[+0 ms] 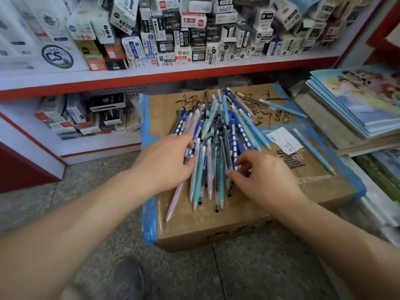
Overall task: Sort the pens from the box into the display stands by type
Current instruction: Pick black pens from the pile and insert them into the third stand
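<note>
A heap of pens (pixel 216 135) lies on top of a closed cardboard box (pixel 307 182) sealed with blue tape: dark blue pens with white dots, light blue, teal, pink and dark ones. My left hand (pixel 164 163) lies on the heap's left side, its thumb and fingers curled round a dark blue dotted pen (pixel 188 153). My right hand (pixel 262 180) is on the heap's near right side, fingertips curled down onto the pens; what it holds is hidden. Two light blue pens (pixel 313 152) lie apart on the box's right. No display stand is in view.
A red-edged shelf (pixel 151 77) behind the box is packed with small pen cartons (pixel 194 35). More cartons fill the lower shelf (pixel 86 115) at left. Stacks of notebooks (pixel 357 105) stand right of the box. My shoe (pixel 127 278) is on the speckled floor.
</note>
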{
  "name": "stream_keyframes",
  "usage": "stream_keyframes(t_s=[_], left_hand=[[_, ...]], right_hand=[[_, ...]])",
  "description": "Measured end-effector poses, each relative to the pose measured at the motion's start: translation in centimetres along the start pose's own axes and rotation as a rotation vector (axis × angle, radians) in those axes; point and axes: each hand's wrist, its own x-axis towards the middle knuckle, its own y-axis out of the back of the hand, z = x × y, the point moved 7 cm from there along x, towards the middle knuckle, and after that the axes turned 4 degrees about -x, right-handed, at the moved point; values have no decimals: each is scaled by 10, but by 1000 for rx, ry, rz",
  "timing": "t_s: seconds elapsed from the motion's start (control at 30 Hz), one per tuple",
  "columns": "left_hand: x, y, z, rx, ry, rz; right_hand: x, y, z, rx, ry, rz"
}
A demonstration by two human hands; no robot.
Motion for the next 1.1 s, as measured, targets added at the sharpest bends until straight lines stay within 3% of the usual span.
stream_keyframes(t_s=[0.23, 0.57, 0.7, 0.8, 0.97, 1.03, 1.1], left_hand=[[-1, 0, -1, -50, 4, -17], [-2, 0, 4, -50, 34, -54], [-3, 7, 10, -60, 62, -6], [2, 7, 15, -328, 114, -5], [0, -17, 22, -1286, 424, -181], [-2, -17, 19, -1374, 486, -173], [-3, -17, 12, -1339, 511, -149]], right_hand=[[14, -14, -5, -82, -109, -10], [16, -18, 10, 215, -191, -83], [16, -6, 17, 361, -194, -8], [9, 5, 7, 459, -109, 38], [-8, -5, -21, 606, 55, -90], [-7, -5, -18, 640, 33, -86], [0, -4, -6, 522, -36, -61]])
